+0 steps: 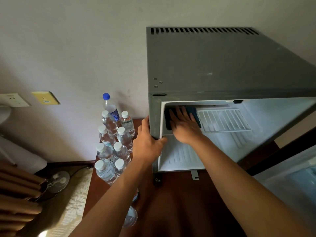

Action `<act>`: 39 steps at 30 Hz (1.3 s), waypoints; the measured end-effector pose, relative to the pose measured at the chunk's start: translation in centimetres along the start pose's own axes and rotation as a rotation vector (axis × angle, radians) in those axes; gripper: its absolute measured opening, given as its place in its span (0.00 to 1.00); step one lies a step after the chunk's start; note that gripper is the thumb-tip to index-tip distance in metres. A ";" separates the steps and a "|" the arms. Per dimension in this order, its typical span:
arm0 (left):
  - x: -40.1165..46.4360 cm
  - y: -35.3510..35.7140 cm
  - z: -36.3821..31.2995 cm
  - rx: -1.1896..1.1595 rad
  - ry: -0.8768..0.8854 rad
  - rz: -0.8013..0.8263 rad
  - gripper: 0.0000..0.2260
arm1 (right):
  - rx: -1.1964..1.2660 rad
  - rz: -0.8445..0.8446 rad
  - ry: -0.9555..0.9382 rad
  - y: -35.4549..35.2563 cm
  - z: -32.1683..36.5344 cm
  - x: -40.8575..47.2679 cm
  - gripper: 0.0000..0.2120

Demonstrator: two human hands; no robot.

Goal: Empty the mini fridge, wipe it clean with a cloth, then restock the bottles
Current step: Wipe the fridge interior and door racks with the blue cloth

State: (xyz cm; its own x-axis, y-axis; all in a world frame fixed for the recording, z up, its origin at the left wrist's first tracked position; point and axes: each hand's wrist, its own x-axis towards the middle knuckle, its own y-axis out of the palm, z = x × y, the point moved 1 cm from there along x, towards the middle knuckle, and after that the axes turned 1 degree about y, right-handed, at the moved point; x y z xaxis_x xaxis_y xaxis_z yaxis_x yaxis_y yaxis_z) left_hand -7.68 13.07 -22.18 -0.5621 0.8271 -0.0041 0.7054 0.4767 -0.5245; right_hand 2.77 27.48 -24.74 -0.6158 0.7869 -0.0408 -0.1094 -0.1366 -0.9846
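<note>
Pale wall (71, 40) w/ sockets (14, 99)

Mini fridge (222, 65) – matt grey metal, scuffed; white wire shelf (224, 119); dark nubby cloth (195, 115); clear glossy plastic bottles (109, 147) – polished reddish wood table (179, 202).

bottles (113, 144) on table (179, 202) left of mini fridge (222, 65), cloth (194, 113) inside on upper shelf (224, 120)

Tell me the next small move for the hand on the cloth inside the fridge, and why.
Probably slide the right hand rightward along the wire shelf, pressing the dark cloth as it goes. The cloth sits only at the shelf's left end, the rest of the shelf lies bare to its right, and the left hand already grips the mini fridge by its front edge.
</note>
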 end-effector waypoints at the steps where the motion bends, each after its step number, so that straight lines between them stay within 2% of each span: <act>1: 0.0 0.0 0.0 0.001 -0.001 0.001 0.34 | 0.012 0.004 0.006 -0.1 -0.1 0.4 0.27; 11: -0.2 -0.1 -0.3 -0.002 -0.015 0.013 0.34 | 0.065 0.042 0.048 -0.4 0.1 1.1 0.28; 19: -0.2 0.0 -0.3 -0.025 -0.020 0.018 0.32 | 0.068 -0.004 0.034 -0.3 0.6 -1.7 0.26; 26: -0.8 0.5 -0.5 -0.032 -0.100 -0.021 0.26 | 0.087 -0.234 -0.008 -1.9 1.1 -4.9 0.15; 29: -2.1 1.0 -0.2 0.042 -0.139 -0.049 0.22 | 0.107 -0.266 0.009 -2.2 1.1 -5.9 0.12; 33: -6.7 3.3 0.8 0.124 -0.163 -0.082 0.24 | 0.141 -0.294 -0.007 -1.5 0.6 -7.0 0.12; 37: -9.1 5.0 0.8 0.163 -0.174 0.018 0.21 | 0.234 -0.390 0.033 -1.0 -0.2 -8.1 0.15; 39: -8.5 5.3 -0.4 0.232 -0.090 0.088 0.18 | 0.314 -0.465 0.088 -1.4 -1.1 -8.0 0.14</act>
State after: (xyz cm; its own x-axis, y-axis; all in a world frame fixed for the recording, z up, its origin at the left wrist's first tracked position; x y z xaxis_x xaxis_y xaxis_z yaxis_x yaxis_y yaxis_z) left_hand 0.95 8.69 -24.61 -0.5466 0.8274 -0.1289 0.6411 0.3145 -0.7001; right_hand 8.76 22.02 -23.28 -0.3818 0.8522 0.3576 -0.5884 0.0743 -0.8052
